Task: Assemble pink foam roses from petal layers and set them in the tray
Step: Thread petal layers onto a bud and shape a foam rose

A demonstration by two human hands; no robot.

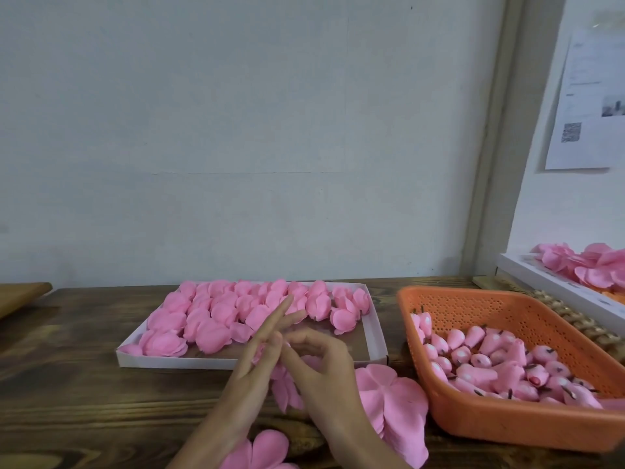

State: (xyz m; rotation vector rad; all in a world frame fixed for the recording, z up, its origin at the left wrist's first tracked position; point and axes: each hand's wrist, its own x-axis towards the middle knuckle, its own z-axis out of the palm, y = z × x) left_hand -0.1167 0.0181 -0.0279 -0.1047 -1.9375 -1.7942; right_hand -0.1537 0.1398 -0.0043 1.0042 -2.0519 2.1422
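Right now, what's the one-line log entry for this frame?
stage: assembling; left hand, right hand: together at petal layer, grip unclear; tray: partly filled with roses; basket: rose buds; petal stack: beside basket

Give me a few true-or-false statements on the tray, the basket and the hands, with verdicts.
1. The white tray is filled edge to edge with pink foam roses. False: its near right part is bare.
2. The orange basket holds pink rose buds with dark stems. True.
3. The basket stands left of the tray. False: it stands to the tray's right.
4. A stack of petal layers lies on the wooden table between the hands and the basket. True.
5. The left hand has straight fingers; the right hand has curled ones. True.
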